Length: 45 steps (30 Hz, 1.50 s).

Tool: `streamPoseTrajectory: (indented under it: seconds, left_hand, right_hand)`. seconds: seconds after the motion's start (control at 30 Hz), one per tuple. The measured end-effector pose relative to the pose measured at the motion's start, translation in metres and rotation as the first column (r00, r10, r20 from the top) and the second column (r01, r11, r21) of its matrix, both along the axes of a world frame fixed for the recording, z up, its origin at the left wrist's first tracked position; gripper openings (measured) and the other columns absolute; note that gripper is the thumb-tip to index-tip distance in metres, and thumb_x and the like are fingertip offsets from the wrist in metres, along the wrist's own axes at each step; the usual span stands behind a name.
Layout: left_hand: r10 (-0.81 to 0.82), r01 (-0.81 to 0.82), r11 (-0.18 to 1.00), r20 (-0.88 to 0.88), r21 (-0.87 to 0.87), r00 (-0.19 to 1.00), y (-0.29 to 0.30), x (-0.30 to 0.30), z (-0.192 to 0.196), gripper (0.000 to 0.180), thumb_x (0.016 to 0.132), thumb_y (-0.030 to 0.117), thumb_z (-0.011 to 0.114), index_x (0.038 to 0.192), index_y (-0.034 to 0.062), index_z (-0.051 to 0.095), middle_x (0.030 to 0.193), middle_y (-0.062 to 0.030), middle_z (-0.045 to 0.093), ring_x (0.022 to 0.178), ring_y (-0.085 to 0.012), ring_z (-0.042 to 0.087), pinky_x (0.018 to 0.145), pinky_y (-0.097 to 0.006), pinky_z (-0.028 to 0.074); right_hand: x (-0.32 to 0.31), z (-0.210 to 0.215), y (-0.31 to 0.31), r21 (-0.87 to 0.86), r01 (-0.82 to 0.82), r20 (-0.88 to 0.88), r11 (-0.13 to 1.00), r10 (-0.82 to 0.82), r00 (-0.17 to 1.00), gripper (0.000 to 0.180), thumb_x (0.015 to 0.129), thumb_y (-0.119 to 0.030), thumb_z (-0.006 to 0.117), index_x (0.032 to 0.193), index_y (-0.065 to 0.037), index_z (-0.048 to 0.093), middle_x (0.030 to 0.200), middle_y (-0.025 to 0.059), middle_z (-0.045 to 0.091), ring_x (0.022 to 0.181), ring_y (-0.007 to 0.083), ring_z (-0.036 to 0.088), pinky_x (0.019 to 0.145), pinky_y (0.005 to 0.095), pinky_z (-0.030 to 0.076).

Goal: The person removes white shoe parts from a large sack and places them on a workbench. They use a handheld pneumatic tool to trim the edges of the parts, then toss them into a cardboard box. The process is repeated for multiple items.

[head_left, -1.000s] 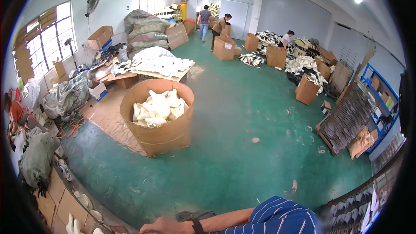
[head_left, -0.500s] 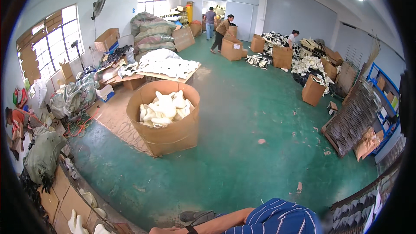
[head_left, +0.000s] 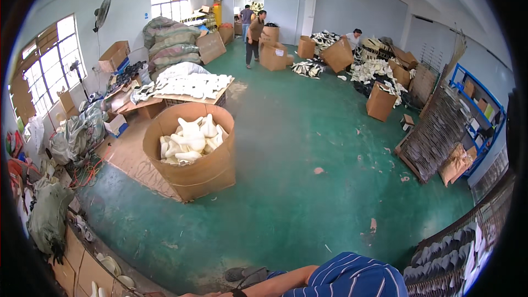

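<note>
A forearm in a blue striped sleeve [head_left: 352, 278] comes in along the bottom edge and reaches left; I take it for my right arm. It has a dark band at the wrist. My right hand [head_left: 206, 295] barely shows at the frame's lower edge, so its fingers cannot be read. It is nearest to a pair of grey sandals [head_left: 245, 275] on the green floor and a cardboard-topped bench [head_left: 82, 264] at lower left. My left hand is out of view. A round cardboard bin [head_left: 192, 176] of white moulded pieces [head_left: 192, 137] stands ahead.
A pallet [head_left: 192, 85] of white pieces and stacked sacks [head_left: 168, 41] stand behind the bin. Open cardboard boxes [head_left: 380, 102] and three people [head_left: 256, 30] are at the far end. Dark racks [head_left: 434, 132] and a blue shelf [head_left: 478, 104] line the right. Bags lie at the left [head_left: 49, 217].
The view has turned, so the bin now sits further right and lower. My hand, fully visible a second ago, has slipped down to the bottom edge.
</note>
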<state>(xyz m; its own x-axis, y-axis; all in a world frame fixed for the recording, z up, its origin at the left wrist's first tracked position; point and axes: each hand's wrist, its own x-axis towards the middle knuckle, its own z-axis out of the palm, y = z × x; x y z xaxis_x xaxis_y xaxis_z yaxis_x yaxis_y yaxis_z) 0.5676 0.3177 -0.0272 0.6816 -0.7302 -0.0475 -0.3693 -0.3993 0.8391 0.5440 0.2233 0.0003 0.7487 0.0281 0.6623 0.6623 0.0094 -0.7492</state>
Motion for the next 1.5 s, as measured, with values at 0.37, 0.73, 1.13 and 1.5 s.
streamPoseTrajectory:
  seconds: [0.37, 0.73, 1.13, 1.5]
  left_hand:
    - [-0.023, 0.023, 1.0, 0.018, 0.004, 1.0, -0.014, -0.005, -0.005, 0.034, 0.102, 0.021, 0.062, 0.128, -0.0007, 0.065, 0.116, -0.0148, 0.07, 0.104, -0.0265, 0.065, 0.093, -0.039, 0.052]
    - [0.211, -0.223, 0.972, 0.134, 0.074, 0.968, 0.039, -0.007, 0.005, 0.038, 0.102, 0.022, 0.063, 0.133, -0.0006, 0.064, 0.122, -0.015, 0.07, 0.11, -0.0266, 0.065, 0.097, -0.04, 0.052]
    - [0.701, -0.721, 0.579, 0.218, 0.381, 0.679, 0.167, -0.055, -0.143, 0.054, 0.093, 0.031, 0.071, 0.138, 0.0023, 0.062, 0.132, -0.0177, 0.066, 0.12, -0.0324, 0.061, 0.1, -0.046, 0.051]
    - [0.999, -0.774, -0.028, -0.007, 0.632, -0.042, 0.229, -0.175, -0.333, 0.07, 0.076, 0.053, 0.081, 0.13, 0.0086, 0.07, 0.167, -0.0243, 0.026, 0.148, -0.0462, 0.034, 0.124, -0.047, 0.03]
  right_hand:
    - [0.007, -0.001, 0.002, 0.003, -0.15, -0.02, 0.989, 0.15, 0.988, 0.041, 0.087, -0.017, 0.067, 0.124, 0.001, 0.062, 0.108, 0.0171, 0.067, 0.095, 0.0319, 0.065, 0.083, 0.0434, 0.052]
    - [0.047, 0.01, 0.012, -0.104, -0.403, 0.078, 0.909, 0.412, 0.908, 0.062, 0.088, -0.008, 0.06, 0.149, -0.005, 0.053, 0.123, 0.0217, 0.068, 0.103, 0.0372, 0.068, 0.088, 0.0409, 0.054]
    - [0.101, 0.012, -0.016, -0.208, -0.68, -0.164, 0.703, 0.661, 0.733, 0.072, 0.084, -0.006, 0.068, 0.154, -0.005, 0.048, 0.115, 0.023, 0.066, 0.097, 0.0435, 0.065, 0.082, 0.0472, 0.052]
    - [0.137, 0.03, -0.003, -0.197, -0.865, -0.565, 0.462, 0.667, 0.485, 0.077, 0.073, 0.011, 0.051, 0.149, 0.002, 0.051, 0.113, 0.0188, 0.074, 0.098, 0.0226, 0.072, 0.092, 0.0348, 0.055]
